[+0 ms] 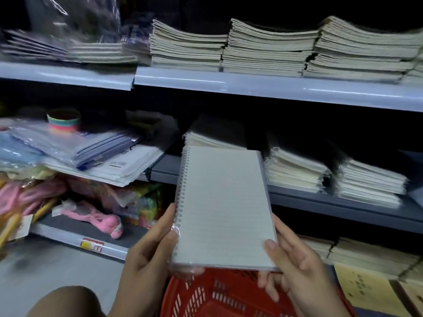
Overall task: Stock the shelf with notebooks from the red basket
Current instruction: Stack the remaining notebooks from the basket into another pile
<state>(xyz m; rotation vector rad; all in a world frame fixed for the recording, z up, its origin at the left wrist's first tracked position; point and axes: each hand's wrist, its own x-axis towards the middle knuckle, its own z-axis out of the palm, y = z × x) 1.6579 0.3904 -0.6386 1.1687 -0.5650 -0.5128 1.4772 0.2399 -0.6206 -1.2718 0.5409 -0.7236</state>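
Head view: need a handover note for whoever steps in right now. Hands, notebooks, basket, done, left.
Left hand: grips the spiral notebook at its bound edge.
Right hand: holds its opposite lower corner, thumb on the cover.
The notebook is plastic-wrapped and held in the air above the red basket, in front of the middle shelf.
Done: similar wrapped notebook stacks already lie on that shelf.
Left: place this one on a stack. The basket's contents are hidden, so the remaining count is unknown.

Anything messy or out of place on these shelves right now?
Yes: the folders on the middle shelf's left section lie crooked, overhanging its edge. A pink toy lies loose on the shelf below. The notebook stacks look tidy.
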